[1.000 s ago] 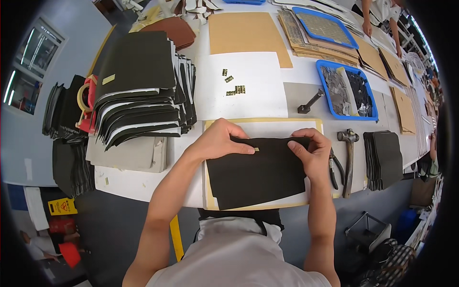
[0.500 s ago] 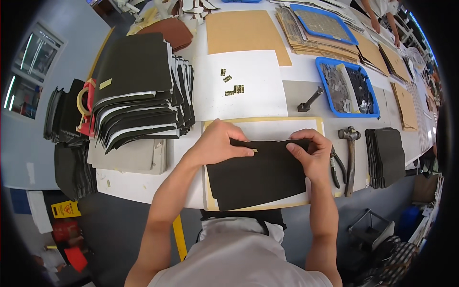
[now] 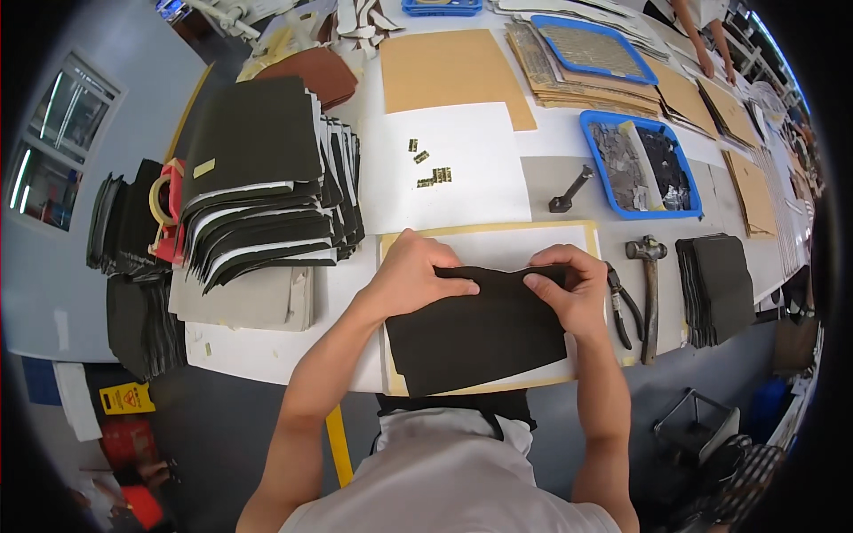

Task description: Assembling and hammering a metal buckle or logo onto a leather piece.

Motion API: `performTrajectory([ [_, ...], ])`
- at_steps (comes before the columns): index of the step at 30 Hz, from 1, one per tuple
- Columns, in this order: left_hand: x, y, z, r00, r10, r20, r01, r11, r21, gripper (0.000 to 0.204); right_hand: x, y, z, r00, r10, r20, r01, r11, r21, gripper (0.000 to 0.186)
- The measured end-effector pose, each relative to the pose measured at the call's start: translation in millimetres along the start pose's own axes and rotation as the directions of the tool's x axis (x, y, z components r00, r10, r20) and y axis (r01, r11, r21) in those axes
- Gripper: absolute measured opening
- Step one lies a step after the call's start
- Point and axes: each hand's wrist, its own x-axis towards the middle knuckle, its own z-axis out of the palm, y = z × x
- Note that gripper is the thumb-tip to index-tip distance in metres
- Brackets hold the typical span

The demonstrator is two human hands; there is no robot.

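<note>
The black sheet (image 3: 475,342) lay over the tape-edged board (image 3: 586,240) at the middle of the tabletop's (image 3: 258,355) near edge. Both hands were clamped on its far edge: the left hand (image 3: 418,277) pinched it left of the middle, thumb on top, and the right hand (image 3: 569,284) pinched it by the far right corner, thumb also on top. The far edge dipped between them; whether it touched the board could not be told.

Just right of the board were the pliers (image 3: 626,306), then the hammer (image 3: 650,293), then the black stack (image 3: 715,289) by the tabletop's near edge. Farther from that edge stood the blue tray (image 3: 662,214) of grey and black pieces. Beyond the board, small labels (image 3: 442,176) lay on the white paper (image 3: 484,204). Toward the tabletop's left edge, the black pile (image 3: 258,133) rested on the grey stack (image 3: 231,298), the red dispenser (image 3: 169,233) beside it.
</note>
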Motion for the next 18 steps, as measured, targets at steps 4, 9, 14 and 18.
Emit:
performTrajectory([
  [4, -0.5, 2.6, 1.4, 0.997, -0.076, 0.028, 0.079, 0.989, -0.122, 0.025, 1.9, -1.9, -5.1, 0.999, -0.021, 0.044, 0.021, 1.0, -0.004, 0.027],
  [9, -25.1, 54.0, -3.9, 0.966, 0.25, 0.062, -0.257, 0.954, 0.157, 0.012, 12.3, 0.7, -47.6, 0.903, -0.038, 0.428, -0.17, 0.883, 0.437, 0.073],
  [14, -60.6, 112.5, -4.3, 0.778, 0.607, 0.16, -0.627, 0.766, 0.14, 0.013, 7.8, -10.2, -26.7, 0.887, 0.158, 0.434, -0.3, 0.911, 0.283, 0.066],
  [18, -40.9, 130.8, -3.9, 0.565, 0.825, 0.014, -0.825, 0.565, -0.012, 0.023, -14.3, -6.2, 21.1, 0.786, 0.192, 0.588, -0.307, 0.946, 0.1, 0.054],
])
